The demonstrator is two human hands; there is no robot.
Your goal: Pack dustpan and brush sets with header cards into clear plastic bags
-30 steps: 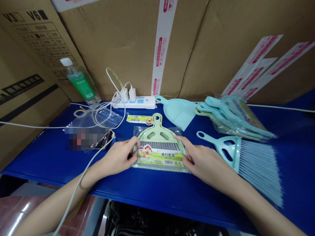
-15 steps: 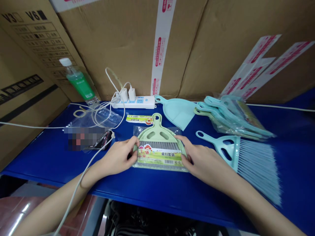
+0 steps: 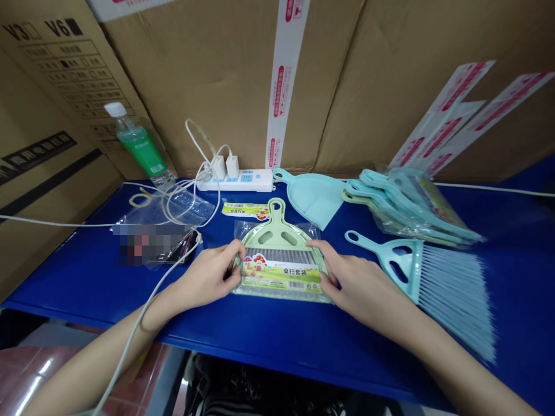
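Observation:
A green brush and dustpan set [image 3: 277, 237] in a clear plastic bag lies in front of me on the blue table, handle pointing away. A printed label card [image 3: 281, 273] with mushrooms shows through its wrapper over the grey bristles. My left hand [image 3: 212, 274] grips the set's left edge between thumb and fingers. On the right edge, my right hand [image 3: 347, 274] pinches it the same way. Just behind lies another label card [image 3: 245, 210], partly covered by the set. A loose blue dustpan [image 3: 314, 196] is beyond it, and a loose blue brush [image 3: 410, 266] is right of my right hand.
Several bagged sets [image 3: 411, 208] are piled at the back right. A white power strip [image 3: 243, 180] with chargers and looped cables sits at the back, near a green-labelled bottle [image 3: 143, 144]. A clear plastic bag [image 3: 191, 202] lies at left. Cardboard [image 3: 217, 75] walls the table's rear.
Both hands keep their grip on the bagged set. It has shifted only very slightly; everything else stays in place.

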